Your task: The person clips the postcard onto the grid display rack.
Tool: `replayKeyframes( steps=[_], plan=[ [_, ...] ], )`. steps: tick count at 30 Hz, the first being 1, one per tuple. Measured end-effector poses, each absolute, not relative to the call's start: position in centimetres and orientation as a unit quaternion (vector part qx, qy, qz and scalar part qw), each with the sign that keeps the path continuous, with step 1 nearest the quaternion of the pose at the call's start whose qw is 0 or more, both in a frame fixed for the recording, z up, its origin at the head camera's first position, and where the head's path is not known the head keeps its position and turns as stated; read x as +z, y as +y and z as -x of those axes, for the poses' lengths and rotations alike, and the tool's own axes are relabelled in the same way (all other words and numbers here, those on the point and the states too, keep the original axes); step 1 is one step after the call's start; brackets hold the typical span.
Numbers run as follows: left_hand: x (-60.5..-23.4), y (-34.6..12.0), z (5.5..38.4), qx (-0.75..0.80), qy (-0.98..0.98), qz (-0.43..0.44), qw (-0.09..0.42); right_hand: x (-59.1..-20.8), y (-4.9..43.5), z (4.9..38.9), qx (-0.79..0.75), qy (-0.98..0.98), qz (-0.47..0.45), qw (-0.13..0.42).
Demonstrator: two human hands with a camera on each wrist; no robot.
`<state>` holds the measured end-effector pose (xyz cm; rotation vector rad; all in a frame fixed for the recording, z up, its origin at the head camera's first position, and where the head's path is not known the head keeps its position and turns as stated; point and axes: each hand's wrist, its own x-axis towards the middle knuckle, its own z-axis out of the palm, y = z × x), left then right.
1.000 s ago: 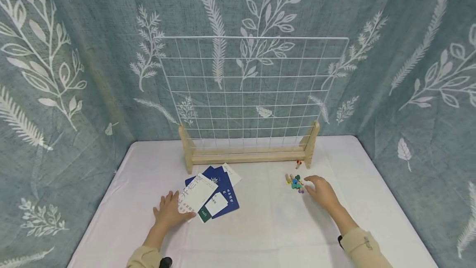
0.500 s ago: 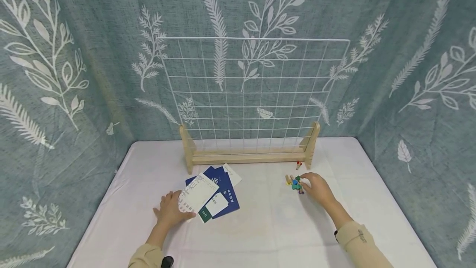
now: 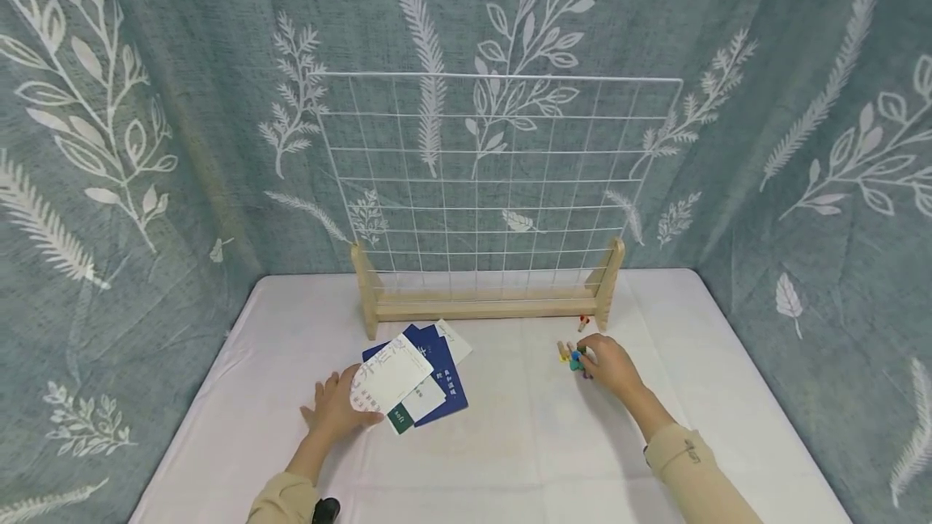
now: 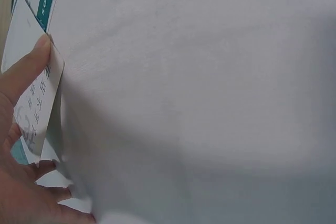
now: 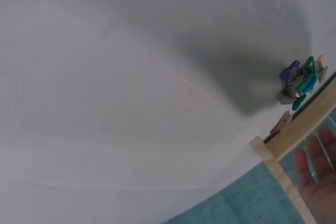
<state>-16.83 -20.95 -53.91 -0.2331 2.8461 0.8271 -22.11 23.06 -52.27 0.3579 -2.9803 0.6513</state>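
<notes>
Head view: wire grid rack on wooden feet (image 3: 484,310) stands at the back of the white tablecloth (image 3: 495,459), leaf-print curtain (image 3: 451,14) behind it. Red clip (image 3: 584,323) lies just beside the rack's right foot, between that foot and the clip pile (image 3: 575,362), which sits in front of the rack's right end. Blue cards (image 3: 453,385), a green-ended card (image 3: 400,419) and a back white card (image 3: 453,340) overlap in front of the rack's left half; the top white card (image 3: 391,370) lies over part of them.

Left hand (image 3: 336,409), front-left of the rack — thumb on the face of the top white card, fingers behind, card pinched and tilted up off the cloth. Right hand (image 3: 614,366), in front of the rack's right foot — thumb and fingers partly spread at the pile, covering its near side; can't tell if it has hold of a clip.

Vs earlier: right hand has come from just beside the pile to over it. Top white card is turned and shifted rackward, covering more of the cards below. Rack, red clip and left hand look unmoved.
</notes>
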Motion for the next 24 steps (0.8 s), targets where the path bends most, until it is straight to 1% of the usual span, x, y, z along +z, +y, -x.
replayKeyframes(
  steps=[3,9,12,17,19,24],
  plan=[
    [-54.0,-21.0,16.5,0.276,0.956,0.077,0.069,-52.2,22.9,22.1,0.209,-0.97,-0.123,0.033],
    [-54.0,-21.0,16.3,0.264,0.961,0.074,0.032,-52.3,22.9,22.7,0.203,-0.967,-0.146,0.051],
    [-54.0,-20.8,16.2,0.266,0.961,0.075,0.018,-52.7,23.0,23.1,0.207,-0.965,-0.153,0.051],
    [-53.5,-20.6,16.1,0.294,0.953,0.071,-0.023,-53.3,22.6,23.4,0.206,-0.963,-0.164,0.052],
    [-53.4,-20.6,16.1,0.308,0.949,0.065,-0.02,-53.4,22.4,23.4,0.209,-0.962,-0.166,0.062],
    [-53.4,-20.6,16.3,0.336,0.94,0.057,0.024,-53.9,22.1,23.4,0.202,-0.961,-0.169,0.09]
  ],
)
